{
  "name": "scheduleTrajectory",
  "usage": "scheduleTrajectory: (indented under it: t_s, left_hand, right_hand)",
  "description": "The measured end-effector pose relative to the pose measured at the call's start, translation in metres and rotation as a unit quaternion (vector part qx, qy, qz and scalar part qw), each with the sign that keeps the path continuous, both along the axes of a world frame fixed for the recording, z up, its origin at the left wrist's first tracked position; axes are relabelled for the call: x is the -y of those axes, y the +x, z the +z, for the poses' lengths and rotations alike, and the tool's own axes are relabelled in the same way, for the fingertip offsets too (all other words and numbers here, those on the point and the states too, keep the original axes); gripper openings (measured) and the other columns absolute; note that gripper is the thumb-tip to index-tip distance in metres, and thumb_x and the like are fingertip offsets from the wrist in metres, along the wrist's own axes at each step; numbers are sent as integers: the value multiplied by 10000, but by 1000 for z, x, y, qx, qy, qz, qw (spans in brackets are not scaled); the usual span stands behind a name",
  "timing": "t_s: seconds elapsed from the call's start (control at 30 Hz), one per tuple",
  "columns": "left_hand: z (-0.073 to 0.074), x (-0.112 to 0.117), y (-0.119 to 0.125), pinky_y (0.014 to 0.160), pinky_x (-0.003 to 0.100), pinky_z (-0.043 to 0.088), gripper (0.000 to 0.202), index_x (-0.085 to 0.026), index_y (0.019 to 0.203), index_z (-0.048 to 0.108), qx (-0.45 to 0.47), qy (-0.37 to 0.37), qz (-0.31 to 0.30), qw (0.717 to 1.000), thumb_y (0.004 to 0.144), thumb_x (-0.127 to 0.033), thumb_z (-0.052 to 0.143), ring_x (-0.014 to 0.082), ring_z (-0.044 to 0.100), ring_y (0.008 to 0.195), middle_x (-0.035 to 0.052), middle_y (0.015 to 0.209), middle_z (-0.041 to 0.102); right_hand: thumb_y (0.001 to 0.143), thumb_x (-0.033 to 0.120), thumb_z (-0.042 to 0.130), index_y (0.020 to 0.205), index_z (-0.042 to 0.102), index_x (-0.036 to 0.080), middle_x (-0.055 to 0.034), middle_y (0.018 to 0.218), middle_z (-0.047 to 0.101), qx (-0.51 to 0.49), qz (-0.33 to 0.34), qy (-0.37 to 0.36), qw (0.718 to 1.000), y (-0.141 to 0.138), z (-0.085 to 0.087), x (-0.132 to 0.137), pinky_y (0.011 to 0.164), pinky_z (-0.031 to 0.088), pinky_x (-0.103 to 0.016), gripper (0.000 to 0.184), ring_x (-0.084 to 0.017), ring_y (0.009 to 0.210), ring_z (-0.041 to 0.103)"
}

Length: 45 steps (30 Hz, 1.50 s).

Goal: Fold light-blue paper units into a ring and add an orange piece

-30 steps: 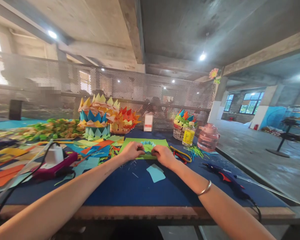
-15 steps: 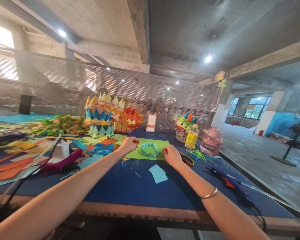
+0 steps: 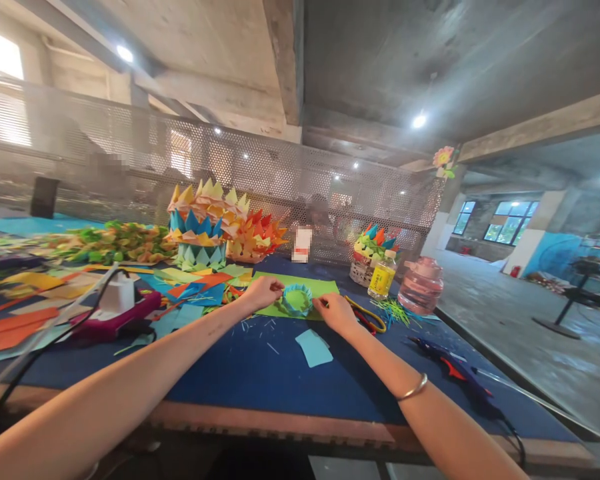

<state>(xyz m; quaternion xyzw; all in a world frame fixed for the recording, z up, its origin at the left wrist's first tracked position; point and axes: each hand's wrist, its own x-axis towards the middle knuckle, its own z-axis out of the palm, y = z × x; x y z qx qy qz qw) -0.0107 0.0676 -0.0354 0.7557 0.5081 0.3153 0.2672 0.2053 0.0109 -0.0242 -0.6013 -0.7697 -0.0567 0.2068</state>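
A small light-blue ring of folded paper [image 3: 300, 312] with a jagged edge is over a green paper sheet [image 3: 325, 285]. My left hand [image 3: 264, 293] is closed, with its fingertips pinching at the ring's left side. From the right, my right hand [image 3: 336, 312] pinches at the opposite side, fingers bent together. Whether the ring touches the sheet, I cannot tell. Nearer to me lie a few light-blue paper pieces [image 3: 314, 348], overlapping on the dark blue table [image 3: 260, 380]. Scissors with yellow and red handles [image 3: 373, 320] lie just beyond my right wrist.
Folded-paper crowns [image 3: 200, 233] and coloured paper strips [image 3: 25, 323] crowd the left, beside a magenta power strip [image 3: 117, 323]. On the right are a yellow-labelled bottle [image 3: 381, 277], a pink jug [image 3: 421, 287], a basket [image 3: 363, 270] and a glue gun [image 3: 455, 367] with its cord.
Both hands have moved inward to the blue paper ring, from apart on either side to touching it. The ring looks slightly tilted now. The view has shifted a little.
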Motion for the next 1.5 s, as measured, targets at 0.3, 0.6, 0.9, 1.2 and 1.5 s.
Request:
scheduleTrajectory:
  t_s: [0.3,0.6,0.9,1.2,1.5]
  left_hand:
    - [4,11,-7,809,418,507,306,-159,1151,533,-46,79,15,996,888,-314,535,214,588,968,82,1158,568]
    - [8,30,-1,854,382,481,160,-170,992,620,-98,175,-62,978,856,-245,578,190,588,949,64,1096,594]
    - [14,32,-1,842,293,452,188,-214,885,686,-65,231,-29,970,768,-134,563,193,603,897,38,991,634]
    - [29,71,-3,717,266,449,205,-194,838,711,-46,236,-16,971,791,-173,512,200,629,759,44,811,698]
    - [10,212,-12,702,258,475,192,-243,872,681,42,270,-147,951,882,-250,488,168,617,775,46,823,682]
  right_hand:
    - [912,291,517,1154,542,176,-81,1159,568,-33,13,45,998,2,0,-2,819,502,-396,269,-195,964,589]
    - [816,136,593,951,661,200,-38,836,617,-6,143,39,989,-1,2,7,728,417,-264,164,-171,802,579]
    - [854,84,491,985,635,194,-63,957,622,-36,133,85,987,3,3,2,839,394,-289,224,-185,922,559]
    - [833,92,441,1037,616,166,-89,969,644,-83,87,101,988,8,17,14,827,425,-310,280,-193,890,582]
    - [848,250,494,806,655,190,-25,710,690,-142,113,60,981,3,31,98,631,463,-253,177,-165,640,636]
